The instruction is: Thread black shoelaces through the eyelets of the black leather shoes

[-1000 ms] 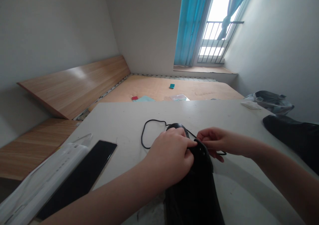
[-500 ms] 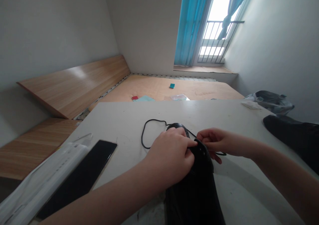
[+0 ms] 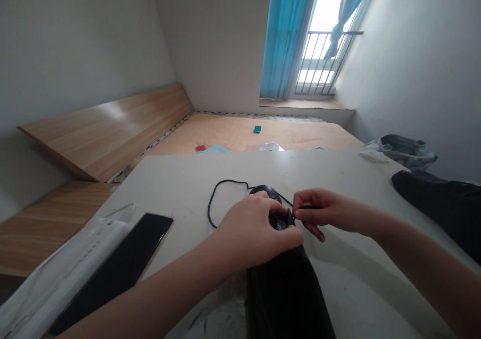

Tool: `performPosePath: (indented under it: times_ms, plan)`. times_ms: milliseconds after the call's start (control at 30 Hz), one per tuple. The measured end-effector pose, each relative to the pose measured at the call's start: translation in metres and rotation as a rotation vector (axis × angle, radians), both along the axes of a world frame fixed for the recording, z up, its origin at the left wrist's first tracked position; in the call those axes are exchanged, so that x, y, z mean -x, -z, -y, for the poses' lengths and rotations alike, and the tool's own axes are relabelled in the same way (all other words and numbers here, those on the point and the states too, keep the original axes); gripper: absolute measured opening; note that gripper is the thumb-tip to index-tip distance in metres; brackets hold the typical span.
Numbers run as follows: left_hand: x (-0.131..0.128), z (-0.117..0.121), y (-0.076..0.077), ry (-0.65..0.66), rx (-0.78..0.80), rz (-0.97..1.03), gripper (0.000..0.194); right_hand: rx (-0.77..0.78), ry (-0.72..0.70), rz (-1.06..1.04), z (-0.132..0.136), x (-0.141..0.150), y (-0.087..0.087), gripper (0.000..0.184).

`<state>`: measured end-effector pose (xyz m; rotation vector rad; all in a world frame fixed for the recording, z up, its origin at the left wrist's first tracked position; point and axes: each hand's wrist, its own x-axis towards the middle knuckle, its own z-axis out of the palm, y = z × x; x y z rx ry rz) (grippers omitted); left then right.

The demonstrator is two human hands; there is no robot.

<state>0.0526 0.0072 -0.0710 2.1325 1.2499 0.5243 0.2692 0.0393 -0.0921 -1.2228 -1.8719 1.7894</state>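
A black shoe (image 3: 287, 294) lies on the white table in front of me, its toe pointing away. My left hand (image 3: 259, 224) is closed over its upper, thumb and fingers pinching the edge of the eyelet flap; the fingers hide part of the shoe. Just right of that flap, my right hand (image 3: 313, 211) pinches a black shoelace (image 3: 287, 200) between thumb and forefinger, close against the shoe's edge. More of the lace curves in a loose loop on the table to the left of the toe. The exact spot where lace and eyelet meet is too small to make out.
A second black shoe (image 3: 432, 194) lies at the table's right edge. On the left are a dark phone (image 3: 124, 259) and a white packaged item (image 3: 71, 274). Beyond the table (image 3: 180, 179) is a bed surface (image 3: 225, 126); a bag-lined bin (image 3: 404, 151) stands far right.
My left thumb has shifted across the flap and bent it inward. My right hand has moved slightly left and now pinches the lace at the flap's outer side.
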Motion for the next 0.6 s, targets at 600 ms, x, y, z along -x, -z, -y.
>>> performPosePath:
  times_ms: [600]
  plan:
    - [-0.0011,-0.0016,0.0000,0.054,-0.003,-0.001,0.028,-0.036,-0.047,0.002,0.0008,-0.0023,0.0022,0.040]
